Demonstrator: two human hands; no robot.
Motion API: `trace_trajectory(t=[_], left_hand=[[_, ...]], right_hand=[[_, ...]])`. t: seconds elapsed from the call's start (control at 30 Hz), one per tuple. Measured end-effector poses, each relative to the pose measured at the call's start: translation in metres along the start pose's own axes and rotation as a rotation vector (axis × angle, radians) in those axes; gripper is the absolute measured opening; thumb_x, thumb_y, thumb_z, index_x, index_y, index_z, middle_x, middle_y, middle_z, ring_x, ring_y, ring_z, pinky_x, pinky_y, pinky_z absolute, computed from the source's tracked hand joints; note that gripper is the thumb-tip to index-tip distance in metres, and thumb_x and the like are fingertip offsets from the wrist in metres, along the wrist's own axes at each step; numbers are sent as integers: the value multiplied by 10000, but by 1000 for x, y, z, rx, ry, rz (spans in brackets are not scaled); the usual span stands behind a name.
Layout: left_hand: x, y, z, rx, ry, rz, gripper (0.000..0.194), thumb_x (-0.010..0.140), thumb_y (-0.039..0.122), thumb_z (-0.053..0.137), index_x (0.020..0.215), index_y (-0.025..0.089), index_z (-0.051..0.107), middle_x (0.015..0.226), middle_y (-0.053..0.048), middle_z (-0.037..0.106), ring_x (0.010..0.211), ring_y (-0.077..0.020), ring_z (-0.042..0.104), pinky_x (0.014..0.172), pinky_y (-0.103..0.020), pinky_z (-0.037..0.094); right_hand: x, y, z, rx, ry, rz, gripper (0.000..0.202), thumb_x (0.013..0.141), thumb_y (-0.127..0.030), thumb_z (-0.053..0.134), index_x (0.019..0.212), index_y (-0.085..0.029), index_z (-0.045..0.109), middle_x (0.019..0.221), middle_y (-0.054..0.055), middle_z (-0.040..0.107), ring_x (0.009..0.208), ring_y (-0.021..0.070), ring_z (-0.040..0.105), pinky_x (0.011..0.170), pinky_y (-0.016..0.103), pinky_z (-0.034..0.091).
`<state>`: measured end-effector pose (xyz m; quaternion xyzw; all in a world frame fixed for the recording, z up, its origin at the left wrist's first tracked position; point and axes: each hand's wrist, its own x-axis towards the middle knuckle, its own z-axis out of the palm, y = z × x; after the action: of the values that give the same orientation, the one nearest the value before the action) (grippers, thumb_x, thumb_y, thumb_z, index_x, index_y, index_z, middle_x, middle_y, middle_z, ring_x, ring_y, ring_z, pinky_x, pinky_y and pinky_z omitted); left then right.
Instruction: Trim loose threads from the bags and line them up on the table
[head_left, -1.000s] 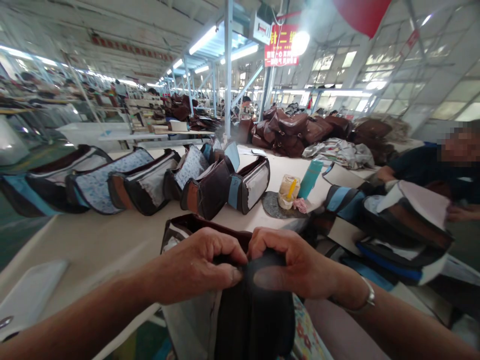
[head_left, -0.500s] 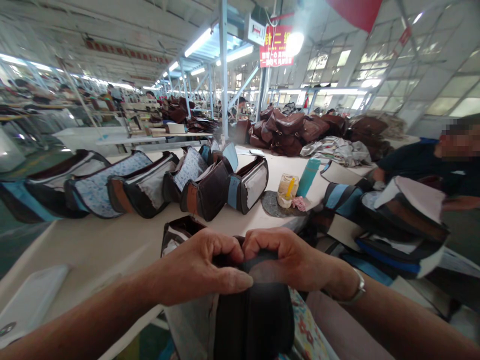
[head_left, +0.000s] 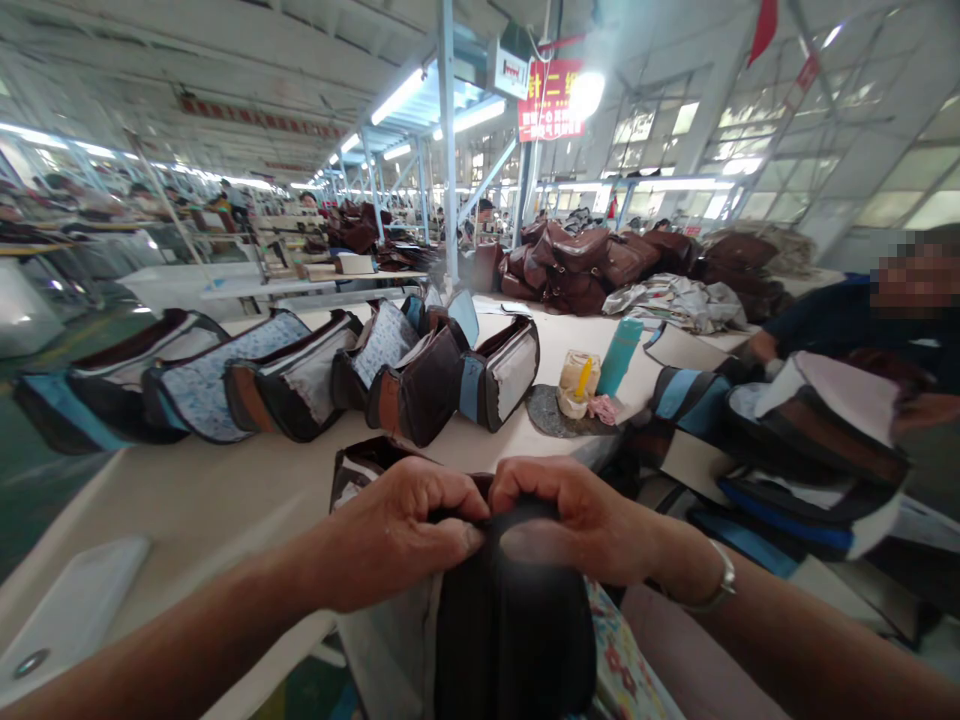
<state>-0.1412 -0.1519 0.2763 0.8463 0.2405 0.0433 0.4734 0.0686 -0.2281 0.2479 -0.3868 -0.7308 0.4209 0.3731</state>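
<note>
Pinching the top edge of a black-and-grey, soft-sided bag body (head_left: 517, 630) with both hands.
Clamping it between thumb and curled fingers of the bare left hand (head_left: 409, 530) and the silver-bangled right hand (head_left: 577, 520), side by side; holding it directly below the grip, near the cream tabletop (head_left: 225, 500), facing multicoloured open bags (head_left: 416, 385) beyond.

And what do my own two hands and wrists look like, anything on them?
Your left hand is bare, with nothing on its wrist that I can see. Your right hand is gloveless too, with a thin, shiny silver bangle at the wrist. No sleeves show.
</note>
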Motion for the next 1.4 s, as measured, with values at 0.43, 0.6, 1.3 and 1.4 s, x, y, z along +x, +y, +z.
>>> trace_trajectory(t=[0.43, 0.6, 1.3, 1.4], left_hand=[[-3, -2, 5, 13, 90, 37, 174, 800, 193, 549, 806, 130, 711, 742, 9, 582, 729, -142, 520, 672, -251, 365], [-1, -12, -6, -181, -92, 38, 373, 964, 400, 456, 781, 133, 642, 697, 17, 446, 665, -123, 367, 627, -259, 323], [-23, 31, 9, 101, 35, 284, 204, 876, 178, 498, 677, 164, 537, 740, 38, 530, 713, -96, 484, 668, -206, 365], [-23, 23, 5, 55, 45, 261, 192, 889, 186, 482, 705, 165, 528, 762, 31, 506, 723, -107, 461, 666, -220, 356]], right_hand=[[1, -4, 10, -667, 131, -533, 104, 826, -91, 475, 839, -182, 522, 817, 78, 605, 796, 193, 558, 739, 349, 502], [-9, -7, 16, -908, 26, -602, 158, 890, -46, 447, 844, -126, 575, 853, 119, 602, 928, 231, 545, 839, 362, 526], [8, -61, -38, -308, -478, 11, 249, 968, -319, 577, 870, -106, 660, 744, -26, 522, 680, 89, 475, 629, 208, 387], [8, -77, -25, -584, -388, -84, 192, 953, -239, 569, 796, -137, 612, 745, -28, 517, 689, 94, 465, 654, 230, 368]])
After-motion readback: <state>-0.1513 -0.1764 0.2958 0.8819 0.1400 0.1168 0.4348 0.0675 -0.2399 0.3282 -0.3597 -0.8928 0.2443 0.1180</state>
